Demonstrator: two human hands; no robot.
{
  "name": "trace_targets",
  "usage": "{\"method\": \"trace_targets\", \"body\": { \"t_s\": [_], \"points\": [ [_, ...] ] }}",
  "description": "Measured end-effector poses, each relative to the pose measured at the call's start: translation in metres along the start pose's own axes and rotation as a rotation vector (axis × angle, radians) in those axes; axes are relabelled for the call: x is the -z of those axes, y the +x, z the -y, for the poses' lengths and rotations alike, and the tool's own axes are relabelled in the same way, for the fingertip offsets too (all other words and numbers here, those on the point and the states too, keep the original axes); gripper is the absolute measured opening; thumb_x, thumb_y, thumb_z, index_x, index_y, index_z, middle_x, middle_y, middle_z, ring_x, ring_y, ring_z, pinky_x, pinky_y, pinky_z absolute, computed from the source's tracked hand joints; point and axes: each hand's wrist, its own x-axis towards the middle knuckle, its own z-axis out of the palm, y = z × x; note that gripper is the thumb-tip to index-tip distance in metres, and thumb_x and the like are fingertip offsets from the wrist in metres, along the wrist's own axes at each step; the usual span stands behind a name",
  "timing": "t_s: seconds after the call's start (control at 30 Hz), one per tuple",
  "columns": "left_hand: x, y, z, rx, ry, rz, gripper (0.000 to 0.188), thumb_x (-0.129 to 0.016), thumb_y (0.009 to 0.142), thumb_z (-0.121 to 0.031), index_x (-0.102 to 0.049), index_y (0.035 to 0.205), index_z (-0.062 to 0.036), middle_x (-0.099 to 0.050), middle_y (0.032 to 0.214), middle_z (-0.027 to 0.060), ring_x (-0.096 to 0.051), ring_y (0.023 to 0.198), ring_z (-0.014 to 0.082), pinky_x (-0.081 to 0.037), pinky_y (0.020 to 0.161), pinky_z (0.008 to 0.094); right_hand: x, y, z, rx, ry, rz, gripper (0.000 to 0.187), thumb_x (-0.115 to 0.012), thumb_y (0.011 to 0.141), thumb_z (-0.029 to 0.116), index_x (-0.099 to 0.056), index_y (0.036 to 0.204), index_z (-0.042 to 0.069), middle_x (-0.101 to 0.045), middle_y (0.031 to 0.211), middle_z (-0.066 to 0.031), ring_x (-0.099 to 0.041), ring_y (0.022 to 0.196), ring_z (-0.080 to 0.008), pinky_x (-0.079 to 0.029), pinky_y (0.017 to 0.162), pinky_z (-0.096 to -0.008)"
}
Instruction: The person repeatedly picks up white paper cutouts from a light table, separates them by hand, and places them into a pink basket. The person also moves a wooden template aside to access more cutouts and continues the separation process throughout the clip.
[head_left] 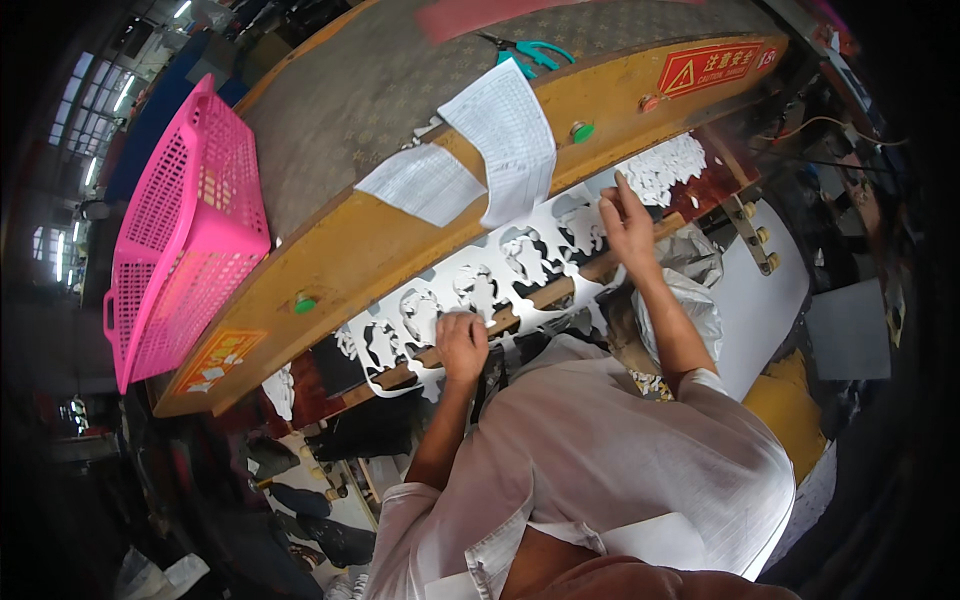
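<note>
A long white sheet [530, 292] with rows of cut-out shapes lies along the bed under a large yellow-brown machine. Loose white cut pieces [478, 288] lie in and around its openings. My left hand [462, 346] rests over the sheet's left half with its fingers bent down together. Whatever is under those fingertips is hidden. Farther right, my right hand [628, 232] is open at the sheet's right end, fingers stretched toward the machine. Just beyond it is a heap of small white pieces [668, 168].
The machine's beam [345, 255] crosses above the bed, with green buttons [582, 132] on its front. Two printed papers [512, 130] hang over it. Teal-handled snips [540, 52] lie on top. A pink basket [185, 230] stands left; a plastic bag [680, 290] sits beside my right forearm.
</note>
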Motion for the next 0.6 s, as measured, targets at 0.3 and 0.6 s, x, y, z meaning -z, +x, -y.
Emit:
{"method": "trace_targets", "body": {
  "t_s": [0.3,0.6],
  "points": [
    [-0.036,0.019,0.047,0.062,0.197,-0.012,0.014,-0.074,0.089,-0.018,-0.067,0.084,-0.0069,-0.065,0.092,0.0169,-0.061,0.092,0.0413,-0.049,0.082,0.0556,-0.018,-0.013,0.016,0.086,-0.098,0.217,0.034,-0.065,0.103,0.018,-0.067,0.13,-0.001,-0.074,0.113,-0.0186,-0.07,0.102,-0.0293,-0.055,0.093,-0.0412],
    [-0.065,0.31,0.108,0.094,0.144,-0.18,0.012,-0.074,0.084,-0.019,-0.067,0.08,-0.0106,-0.065,0.091,0.0103,-0.062,0.092,0.0346,-0.053,0.082,0.0481,-0.16,0.224,-0.067,0.411,-0.581,0.539,0.038,-0.068,0.102,0.033,-0.076,0.119,0.001,-0.073,0.112,-0.0221,-0.065,0.111,-0.0418,-0.045,0.105,-0.0507]
  ]
}}
